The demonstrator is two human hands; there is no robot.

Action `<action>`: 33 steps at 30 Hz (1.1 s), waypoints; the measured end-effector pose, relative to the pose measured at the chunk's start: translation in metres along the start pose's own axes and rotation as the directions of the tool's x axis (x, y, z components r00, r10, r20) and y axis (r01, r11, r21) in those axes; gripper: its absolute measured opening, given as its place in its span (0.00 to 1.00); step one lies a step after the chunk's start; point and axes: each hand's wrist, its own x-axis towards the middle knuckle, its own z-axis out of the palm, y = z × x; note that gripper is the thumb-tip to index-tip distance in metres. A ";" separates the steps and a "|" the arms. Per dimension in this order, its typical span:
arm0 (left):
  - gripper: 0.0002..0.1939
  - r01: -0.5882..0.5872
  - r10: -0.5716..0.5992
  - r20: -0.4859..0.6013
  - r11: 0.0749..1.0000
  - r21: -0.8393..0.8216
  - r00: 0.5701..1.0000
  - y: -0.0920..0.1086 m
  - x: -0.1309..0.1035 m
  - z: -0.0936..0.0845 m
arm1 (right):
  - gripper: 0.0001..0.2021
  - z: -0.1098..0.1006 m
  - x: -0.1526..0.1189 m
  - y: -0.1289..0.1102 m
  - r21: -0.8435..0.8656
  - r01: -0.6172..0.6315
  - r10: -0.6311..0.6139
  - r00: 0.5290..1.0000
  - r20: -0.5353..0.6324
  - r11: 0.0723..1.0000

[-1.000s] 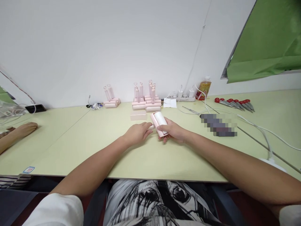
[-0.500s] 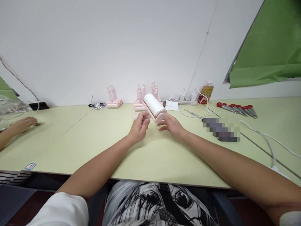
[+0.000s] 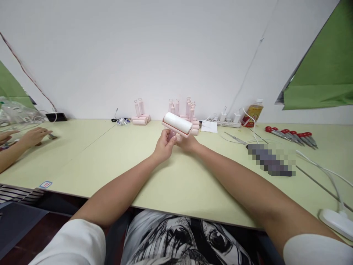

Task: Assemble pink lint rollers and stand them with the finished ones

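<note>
A lint roller [image 3: 178, 123] with a white roll and a pink frame is held up above the table, tilted down to the right. My left hand [image 3: 164, 144] is closed round its pink handle, below the roll. Under the right end of the roll, my right hand [image 3: 187, 142] is beside the left one, its fingers mostly hidden behind the roller and the left hand. Several pink rollers with handles upright [image 3: 173, 107] stand behind it against the wall.
More pink rollers [image 3: 140, 120] stand at back left. At right are a dark pixelated object [image 3: 268, 159], red-ended tools [image 3: 292, 136], a bottle [image 3: 252, 113], a power strip [image 3: 234, 124] and cables. Another person's hands [image 3: 34, 136] are at far left.
My right hand has moved left, from the roller's right end to below it near my left hand. The roller lies flatter. The view has shifted left.
</note>
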 end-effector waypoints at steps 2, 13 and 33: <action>0.14 0.022 -0.022 -0.008 1.000 -0.016 1.000 0.000 0.001 0.001 | 0.14 -0.018 -0.001 0.001 0.064 -0.088 0.092 0.993 -0.068 0.994; 0.14 0.276 -0.268 0.110 0.959 -0.060 0.957 0.009 -0.002 0.003 | 0.10 -0.088 -0.007 -0.015 0.633 -0.242 0.321 0.947 -0.009 0.735; 0.09 0.349 -0.350 0.055 0.937 0.023 0.935 0.011 0.000 0.001 | 0.14 -0.076 -0.013 -0.027 0.468 -0.220 0.208 0.975 0.078 0.856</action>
